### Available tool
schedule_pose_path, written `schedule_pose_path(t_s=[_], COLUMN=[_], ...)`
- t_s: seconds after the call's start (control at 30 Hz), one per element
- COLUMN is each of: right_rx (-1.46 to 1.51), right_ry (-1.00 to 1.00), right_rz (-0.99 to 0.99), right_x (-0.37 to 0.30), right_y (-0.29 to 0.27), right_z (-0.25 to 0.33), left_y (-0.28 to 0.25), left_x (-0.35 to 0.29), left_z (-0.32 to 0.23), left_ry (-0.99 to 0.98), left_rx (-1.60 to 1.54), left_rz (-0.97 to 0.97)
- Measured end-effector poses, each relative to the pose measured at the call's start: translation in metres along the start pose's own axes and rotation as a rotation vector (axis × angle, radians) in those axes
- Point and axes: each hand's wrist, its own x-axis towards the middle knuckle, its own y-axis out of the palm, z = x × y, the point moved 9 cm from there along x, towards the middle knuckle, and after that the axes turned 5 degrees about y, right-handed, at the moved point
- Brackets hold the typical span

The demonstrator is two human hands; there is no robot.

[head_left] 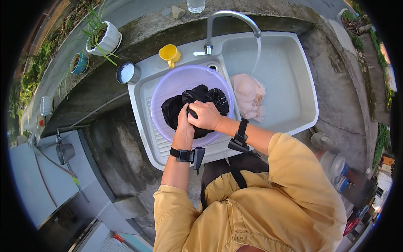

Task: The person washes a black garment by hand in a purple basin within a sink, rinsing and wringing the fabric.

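Both your hands are closed on the black cloth. Right grip has its fingers curled over a fold; left grip sits right against it at 9 o'clock, clenched on the same cloth, though most of its fingers are hidden. A bit of the fold shows between the two.

Key relation: the grips are low on the bundle, not centred. Bulk of the cloth lies past your knuckles at 12, one lobe out at 10, a white-marked part at 1 to 2, a smaller piece below at 5 to 6. It's bunched, so no clean long axis; best read is widest roughly 9 to 3, across your forearms. Left grip is nearer the 10 lobe, right grip nearer the marked part.

Cloth is inside the purple basin, which stands on the ribbed left side of the sink. Next out, at about 2 from your right grip: pink garment in the right bowl, beyond the basin wall, untouched. Faucet at 12 to 1, stream running into that bowl. Yellow cup at 11, metal tin at 10, white contents I can't identify.
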Motion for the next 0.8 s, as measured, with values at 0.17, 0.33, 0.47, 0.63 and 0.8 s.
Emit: schedule_pose_path(t_s=[0.17,0.33,0.47,0.63,0.8], right_rx=[-0.073,0.083,-0.033,0.713,0.454], right_ry=[-0.032,-0.467,-0.178,0.738,0.417], right_rz=[-0.095,-0.045,0.358,0.188,0.009], right_x=[0.015,0.024,0.029,0.037,0.046], right_y=[-0.005,-0.040,-0.013,-0.015,-0.011], right_z=[-0.003,0.085,0.028,-0.064,-0.061], left_y=[0.011,0.035,0.046,0.062,0.039], left_x=[-0.021,-0.034,-0.034,-0.043,-0.038], left_z=[-0.024,-0.100,-0.131,-0.083,-0.068], left_ry=[0.062,0.187,0.440,0.421,0.386], left_rx=[0.095,0.149,0.202,0.480,0.116], left_rz=[-0.239,-0.068,-0.028,0.043,-0.091])
